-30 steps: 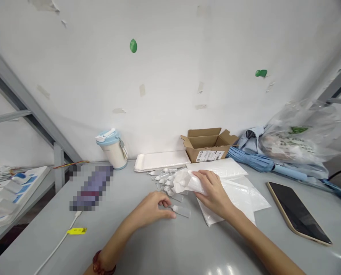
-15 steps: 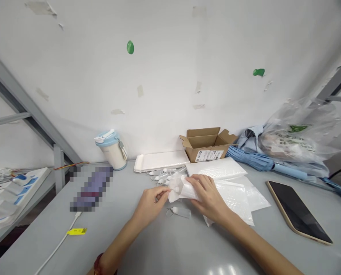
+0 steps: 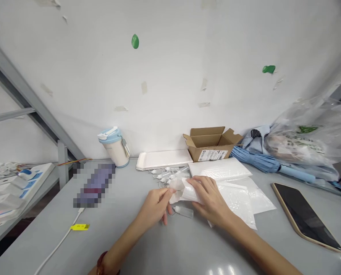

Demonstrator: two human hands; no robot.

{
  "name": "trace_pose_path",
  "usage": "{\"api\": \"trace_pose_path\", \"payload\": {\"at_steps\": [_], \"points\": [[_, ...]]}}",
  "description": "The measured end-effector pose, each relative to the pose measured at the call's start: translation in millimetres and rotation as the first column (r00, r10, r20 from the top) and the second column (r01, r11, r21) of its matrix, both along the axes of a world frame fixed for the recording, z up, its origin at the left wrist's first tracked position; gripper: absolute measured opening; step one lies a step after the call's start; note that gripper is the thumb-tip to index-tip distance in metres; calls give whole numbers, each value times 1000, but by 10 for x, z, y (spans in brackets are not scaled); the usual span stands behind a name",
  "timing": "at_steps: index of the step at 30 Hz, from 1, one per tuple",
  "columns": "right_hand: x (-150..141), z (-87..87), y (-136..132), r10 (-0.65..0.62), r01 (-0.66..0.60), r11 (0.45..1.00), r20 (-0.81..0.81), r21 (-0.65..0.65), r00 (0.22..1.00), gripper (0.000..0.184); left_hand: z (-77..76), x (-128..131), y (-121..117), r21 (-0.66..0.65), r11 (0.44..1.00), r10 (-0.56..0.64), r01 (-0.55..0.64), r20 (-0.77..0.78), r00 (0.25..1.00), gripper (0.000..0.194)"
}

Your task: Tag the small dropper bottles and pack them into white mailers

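My right hand [image 3: 212, 198] is wrapped around a small white bubble mailer [image 3: 189, 191], with its open mouth facing left. At that mouth, my left hand [image 3: 154, 208] pinches the flap between thumb and finger, its other fingers hanging below. What is inside the mailer cannot be made out. Just under it lies a small clear bottle [image 3: 184, 212] with a white tip, flat on the table. Behind the mailer is a pile of similar small bottles [image 3: 165, 173], partly covered by it. Flat bubble mailers [image 3: 236, 198] lie under and beyond my right hand.
An open cardboard box [image 3: 209, 147] stands against the wall, beside a long white packet [image 3: 164, 159]. A tumbler [image 3: 115, 149] and a blurred-out phone-like object [image 3: 96, 185] are on the left. To the right lie a phone [image 3: 304, 215], a blue umbrella [image 3: 256, 159] and plastic bags [image 3: 307, 133].
My left hand has moved up from beside the loose bottle to the mailer's mouth and closed on its flap. The mailer stays in my right hand. The view has shifted slightly.
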State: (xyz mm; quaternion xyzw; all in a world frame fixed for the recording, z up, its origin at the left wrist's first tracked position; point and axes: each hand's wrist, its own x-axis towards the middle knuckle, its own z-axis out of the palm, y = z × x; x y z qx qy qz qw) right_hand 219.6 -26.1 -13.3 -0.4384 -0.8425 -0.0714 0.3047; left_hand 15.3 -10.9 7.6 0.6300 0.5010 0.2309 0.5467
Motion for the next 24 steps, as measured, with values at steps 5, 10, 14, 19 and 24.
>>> {"api": "trace_pose_path", "payload": {"at_steps": [5,10,14,19,24], "points": [[22,4,18,6,-6,1000,19,-4,1000,54,46,-44,10,-237,949,-175,207,148,973,70],[261,63,130,-170,171,985,-32,36,985,47,104,-155,51,131,990,-58,57,7,998,49],[392,97,184,-216,216,976,-110,-12,970,47,4,-142,9,231,914,-254,333,-314,915,29],[367,73,170,-201,199,979,-82,-35,976,46,-43,-77,-45,178,898,-325,403,-350,879,13],[333,53,151,-151,149,986,-22,-77,988,47,165,-178,-11,59,955,-288,290,-44,957,20]]}}
